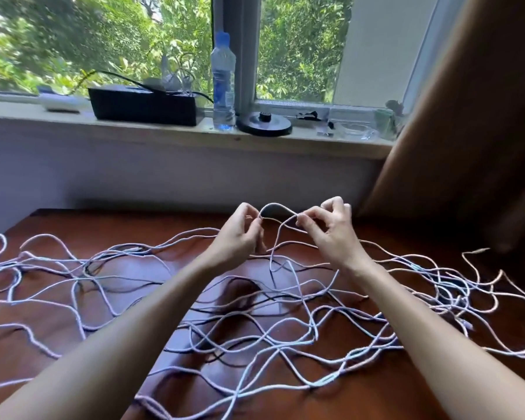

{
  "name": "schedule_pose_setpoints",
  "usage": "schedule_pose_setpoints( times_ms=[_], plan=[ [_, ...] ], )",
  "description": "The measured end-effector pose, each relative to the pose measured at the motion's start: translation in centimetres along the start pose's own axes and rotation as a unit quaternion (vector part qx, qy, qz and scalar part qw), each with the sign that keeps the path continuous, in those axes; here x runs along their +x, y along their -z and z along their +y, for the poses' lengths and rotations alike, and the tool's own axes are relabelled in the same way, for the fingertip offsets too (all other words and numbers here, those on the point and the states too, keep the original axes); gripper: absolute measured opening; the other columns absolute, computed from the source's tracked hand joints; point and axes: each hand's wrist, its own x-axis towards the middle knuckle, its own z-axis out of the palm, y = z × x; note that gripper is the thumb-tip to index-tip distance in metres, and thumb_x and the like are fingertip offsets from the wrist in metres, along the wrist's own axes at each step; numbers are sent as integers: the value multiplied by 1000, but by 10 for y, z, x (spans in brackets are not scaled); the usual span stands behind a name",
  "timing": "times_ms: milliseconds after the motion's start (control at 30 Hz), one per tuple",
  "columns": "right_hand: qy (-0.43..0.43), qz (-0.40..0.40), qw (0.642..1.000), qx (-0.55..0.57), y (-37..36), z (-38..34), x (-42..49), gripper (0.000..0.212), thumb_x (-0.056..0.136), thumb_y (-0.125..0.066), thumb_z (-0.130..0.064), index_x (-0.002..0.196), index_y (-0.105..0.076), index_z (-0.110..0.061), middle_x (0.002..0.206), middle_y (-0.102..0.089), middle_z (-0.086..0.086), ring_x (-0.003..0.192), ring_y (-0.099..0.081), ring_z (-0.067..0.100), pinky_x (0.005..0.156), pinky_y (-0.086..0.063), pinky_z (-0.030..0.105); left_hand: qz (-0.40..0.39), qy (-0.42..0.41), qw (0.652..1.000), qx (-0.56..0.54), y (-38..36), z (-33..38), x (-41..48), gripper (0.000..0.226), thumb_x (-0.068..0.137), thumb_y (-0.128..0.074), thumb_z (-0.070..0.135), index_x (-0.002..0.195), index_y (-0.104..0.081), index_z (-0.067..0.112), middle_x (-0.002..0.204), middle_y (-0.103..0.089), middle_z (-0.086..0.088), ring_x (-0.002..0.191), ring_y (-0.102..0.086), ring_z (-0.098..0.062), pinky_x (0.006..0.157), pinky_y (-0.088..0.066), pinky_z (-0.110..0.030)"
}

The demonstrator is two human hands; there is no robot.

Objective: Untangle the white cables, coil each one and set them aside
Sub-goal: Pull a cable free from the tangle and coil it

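Note:
Several white cables [194, 301] lie spread in a loose tangle across the dark wooden table [134, 274]. Both hands are raised above the far middle of the table. My left hand [240, 234] pinches one white cable near its end between thumb and fingers. My right hand [331, 228] pinches the same cable a short way along. Between the two hands the cable arches up in a small loop [275, 207]. From my right hand the cable hangs down into the tangle.
Behind the table a windowsill [164, 131] carries a black box [143, 106], a plastic water bottle [223, 83], a round black base [264, 124] and small clear items. A brown curtain [467, 131] hangs at the right. Cable strands reach the table's left and right edges.

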Motion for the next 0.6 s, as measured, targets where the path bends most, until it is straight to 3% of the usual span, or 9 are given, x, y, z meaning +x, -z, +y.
schedule_pose_setpoints(
  times_ms=[67, 133, 200, 300, 367, 433, 533, 600],
  plan=[
    [14, -3, 1000, 7, 3, -5, 6, 24, 93, -60, -44, 88, -77, -28, 107, -48, 0, 107, -42, 16, 103, -33, 23, 15, 11, 1000, -14, 2, 0, 1, 13, 105, -44, 9, 94, -45, 14, 72, -53, -7, 59, -50, -19, 55, -42, -33],
    [16, -36, 997, 67, 7, -9, 11, 20, 98, -60, -37, 87, -74, -27, 102, -60, -3, 102, -54, 13, 101, -42, 29, 34, 20, 999, -5, 2, 0, 3, 14, 104, -47, 11, 91, -48, 17, 75, -53, -4, 63, -46, -16, 57, -40, -32],
    [-1, -69, 989, 132, 12, -16, 12, 20, 102, -58, -32, 86, -69, -27, 79, -66, -4, 78, -61, 11, 84, -51, 40, 37, 31, 999, -1, 1, 3, 3, 14, 103, -50, 13, 89, -51, 16, 75, -55, 0, 61, -47, -7, 59, -40, -25],
    [-5, -68, 984, 167, 19, -27, 4, 21, 103, -57, -30, 87, -69, -26, 75, -66, -3, 62, -56, 4, 63, -49, 26, 25, 52, 998, -16, -2, 14, -6, 20, 104, -51, 20, 88, -59, 12, 62, -53, 14, 48, -45, 4, 50, -35, -16],
    [7, -59, 984, 167, 23, -33, -7, 22, 103, -56, -31, 88, -70, -23, 80, -68, -5, 63, -58, 1, 65, -47, 18, 21, 52, 998, -12, -6, 19, -18, 28, 105, -49, 23, 83, -62, 13, 49, -49, 16, 44, -41, 2, 47, -33, -16],
    [17, -56, 987, 151, 27, -37, -19, 22, 103, -56, -30, 91, -72, -22, 84, -71, -7, 76, -62, 3, 75, -47, 20, 21, 50, 998, -38, -11, 26, -30, 34, 106, -47, 24, 77, -60, 14, 49, -43, 13, 44, -35, -3, 46, -29, -22],
    [-5, -84, 985, 151, 34, -40, -36, 21, 105, -53, -25, 102, -73, -18, 96, -74, -5, 92, -65, 3, 86, -46, 18, 45, 85, 983, -154, -14, 37, -44, 34, 108, -41, 23, 79, -56, 12, 46, -37, 6, 39, -24, -8, 43, -19, -18],
    [-12, -91, 986, 143, 38, -40, -45, 16, 103, -54, -25, 104, -69, -18, 94, -71, 2, 86, -62, 8, 82, -46, 23, 63, 98, 970, -213, -15, 45, -52, 32, 109, -38, 23, 85, -55, 11, 43, -35, 4, 36, -20, -8, 42, -16, -16]
  ],
)
